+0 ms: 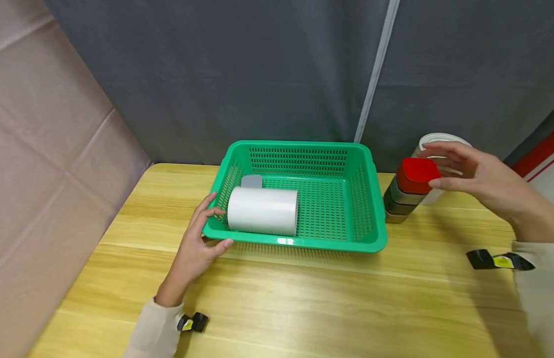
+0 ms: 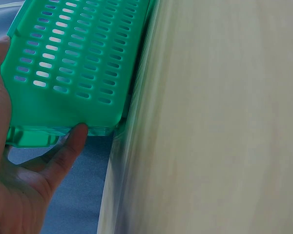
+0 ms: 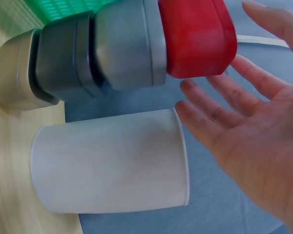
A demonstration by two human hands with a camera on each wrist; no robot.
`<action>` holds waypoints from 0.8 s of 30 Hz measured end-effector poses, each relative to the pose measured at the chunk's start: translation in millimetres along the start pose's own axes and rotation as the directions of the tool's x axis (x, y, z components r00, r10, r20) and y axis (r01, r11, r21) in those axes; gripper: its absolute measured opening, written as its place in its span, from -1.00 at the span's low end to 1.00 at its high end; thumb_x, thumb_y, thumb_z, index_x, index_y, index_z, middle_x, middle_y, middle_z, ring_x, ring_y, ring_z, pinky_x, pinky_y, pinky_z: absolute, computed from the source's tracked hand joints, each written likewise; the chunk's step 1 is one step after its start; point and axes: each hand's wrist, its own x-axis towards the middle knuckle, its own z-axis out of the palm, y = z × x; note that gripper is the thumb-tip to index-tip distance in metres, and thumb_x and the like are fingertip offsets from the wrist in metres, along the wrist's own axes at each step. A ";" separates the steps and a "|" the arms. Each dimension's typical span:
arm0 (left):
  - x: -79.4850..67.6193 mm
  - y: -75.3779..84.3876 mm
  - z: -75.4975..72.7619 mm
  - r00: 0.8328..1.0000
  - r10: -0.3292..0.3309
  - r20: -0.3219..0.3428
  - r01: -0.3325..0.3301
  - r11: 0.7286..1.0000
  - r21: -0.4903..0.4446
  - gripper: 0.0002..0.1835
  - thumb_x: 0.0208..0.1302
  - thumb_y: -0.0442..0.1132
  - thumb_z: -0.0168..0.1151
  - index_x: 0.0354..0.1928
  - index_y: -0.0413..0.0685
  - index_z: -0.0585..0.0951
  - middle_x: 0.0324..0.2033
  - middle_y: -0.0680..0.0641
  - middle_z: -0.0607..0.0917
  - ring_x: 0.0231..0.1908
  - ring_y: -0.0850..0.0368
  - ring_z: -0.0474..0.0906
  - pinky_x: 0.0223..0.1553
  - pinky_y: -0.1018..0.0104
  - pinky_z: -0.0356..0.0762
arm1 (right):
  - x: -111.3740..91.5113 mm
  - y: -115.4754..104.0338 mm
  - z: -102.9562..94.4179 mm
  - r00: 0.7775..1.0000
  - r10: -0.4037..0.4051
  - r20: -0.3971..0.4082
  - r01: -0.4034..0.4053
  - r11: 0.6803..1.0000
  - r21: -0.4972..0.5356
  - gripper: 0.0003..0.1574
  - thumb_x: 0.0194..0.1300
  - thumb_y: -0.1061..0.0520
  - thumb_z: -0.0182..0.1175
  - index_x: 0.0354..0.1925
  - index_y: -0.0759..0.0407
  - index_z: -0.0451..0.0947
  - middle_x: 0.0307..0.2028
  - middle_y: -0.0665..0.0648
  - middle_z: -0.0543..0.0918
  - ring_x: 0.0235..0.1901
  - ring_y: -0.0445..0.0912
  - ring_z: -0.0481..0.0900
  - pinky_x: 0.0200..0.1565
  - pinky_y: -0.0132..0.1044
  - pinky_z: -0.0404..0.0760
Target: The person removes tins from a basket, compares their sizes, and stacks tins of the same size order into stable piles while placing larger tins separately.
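A green plastic basket [image 1: 299,243] with slotted walls sits at the back of the wooden table. My left hand [image 1: 197,248] rests at its front left corner, fingers spread over the rim and thumb along the front edge. Inside, a white cylinder [image 1: 262,211] lies on its side, with a flat grey piece [image 1: 252,181] behind it. Right of the basket stands a stack of rounded-square containers: red [image 3: 198,36] on top, then grey [image 3: 129,46], black [image 3: 63,56] and tan [image 3: 12,70]. Around the red one my right hand [image 1: 478,174] is spread, thumb and fingers apart, gripping nothing.
Behind the stack stands a white tapered cylinder [image 3: 110,163], partly covered by my right hand in the head view. A dark grey curtain [image 1: 236,74] hangs along the table's back edge, a pale padded panel [image 1: 48,164] on the left. Wooden tabletop [image 1: 326,303] stretches in front.
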 end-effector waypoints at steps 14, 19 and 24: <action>0.5 0.9 0.8 1.000 -0.001 0.003 0.001 1.000 -0.015 -0.39 0.15 -0.40 0.56 0.23 -0.11 0.51 0.65 0.14 0.10 0.66 -0.16 -0.08 0.36 -0.39 0.28 | -2.1 -27.1 1.3 0.985 -0.166 -0.053 0.170 0.983 0.076 -0.14 0.39 0.42 0.27 0.54 0.06 0.29 0.43 -0.05 0.46 0.36 -0.45 0.43 0.23 -0.70 0.40; 0.7 0.9 0.8 1.000 -0.004 0.003 0.004 1.000 -0.015 -0.39 0.15 -0.39 0.56 0.22 -0.10 0.51 0.65 0.15 0.10 0.65 -0.16 -0.08 0.36 -0.40 0.28 | -2.5 -44.1 6.3 0.985 -0.157 -0.067 0.163 0.983 0.089 -0.11 0.35 0.44 0.30 0.53 0.01 0.32 0.43 -0.06 0.47 0.38 -0.43 0.43 0.25 -0.66 0.41; 0.2 1.5 0.5 1.000 -0.002 -0.001 0.002 1.000 -0.009 -0.40 0.15 -0.39 0.56 0.22 -0.12 0.51 0.65 0.13 0.11 0.65 -0.17 -0.08 0.37 -0.41 0.25 | 0.6 -63.9 16.3 0.972 -0.230 -0.053 0.234 0.966 0.111 -0.13 0.33 0.49 0.29 0.51 0.09 0.34 0.43 -0.01 0.48 0.40 -0.36 0.43 0.30 -0.63 0.38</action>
